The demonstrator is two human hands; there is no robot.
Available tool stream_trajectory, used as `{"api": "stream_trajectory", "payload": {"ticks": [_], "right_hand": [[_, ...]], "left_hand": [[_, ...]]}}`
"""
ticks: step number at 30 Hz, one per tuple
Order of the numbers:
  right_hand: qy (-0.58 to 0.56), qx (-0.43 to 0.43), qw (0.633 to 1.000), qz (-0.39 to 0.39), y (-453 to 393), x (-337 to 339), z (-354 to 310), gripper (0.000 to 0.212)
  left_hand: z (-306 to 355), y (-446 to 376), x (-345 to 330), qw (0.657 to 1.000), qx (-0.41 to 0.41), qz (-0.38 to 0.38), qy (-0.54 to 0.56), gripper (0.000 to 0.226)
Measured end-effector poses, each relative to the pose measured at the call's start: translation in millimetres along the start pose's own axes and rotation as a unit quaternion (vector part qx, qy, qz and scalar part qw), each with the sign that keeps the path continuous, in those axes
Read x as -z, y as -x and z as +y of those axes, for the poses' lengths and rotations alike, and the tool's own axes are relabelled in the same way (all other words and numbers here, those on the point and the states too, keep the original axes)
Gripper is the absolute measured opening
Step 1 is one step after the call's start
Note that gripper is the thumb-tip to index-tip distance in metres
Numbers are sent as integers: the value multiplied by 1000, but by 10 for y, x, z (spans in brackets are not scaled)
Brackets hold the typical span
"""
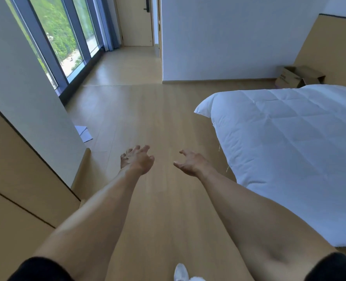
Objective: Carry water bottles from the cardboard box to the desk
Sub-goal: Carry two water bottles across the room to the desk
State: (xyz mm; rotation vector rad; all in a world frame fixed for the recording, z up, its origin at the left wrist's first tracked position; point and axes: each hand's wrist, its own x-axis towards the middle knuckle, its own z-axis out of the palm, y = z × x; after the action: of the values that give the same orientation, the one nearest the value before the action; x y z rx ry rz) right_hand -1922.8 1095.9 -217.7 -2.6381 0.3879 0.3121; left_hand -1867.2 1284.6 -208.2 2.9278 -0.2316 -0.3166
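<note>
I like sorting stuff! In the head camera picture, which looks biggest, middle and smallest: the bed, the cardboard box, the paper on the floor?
1. Bed
2. Cardboard box, though it's farther away
3. Paper, partly hidden

A bedroom: white-quilted bed [289,149], wood floor [147,118], tall windows [66,37].

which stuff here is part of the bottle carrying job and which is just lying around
Job:
cardboard box, on the floor beyond the bed
left hand, holding nothing
right hand, holding nothing

Lying about:
bed
papers on the floor
window
door
</note>
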Motion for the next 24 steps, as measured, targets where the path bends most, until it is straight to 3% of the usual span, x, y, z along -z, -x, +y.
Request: {"api": "stream_trajectory", "payload": {"ticks": [14, 24], "right_hand": [[41, 8, 999, 3, -2185, 605, -72, 65], [47, -72, 996, 23, -3942, 1112, -294, 61]], "left_hand": [[406, -2168, 272, 1000, -1, 3, 14, 53], [476, -4339, 572, 997, -73, -7, 20, 53]]}}
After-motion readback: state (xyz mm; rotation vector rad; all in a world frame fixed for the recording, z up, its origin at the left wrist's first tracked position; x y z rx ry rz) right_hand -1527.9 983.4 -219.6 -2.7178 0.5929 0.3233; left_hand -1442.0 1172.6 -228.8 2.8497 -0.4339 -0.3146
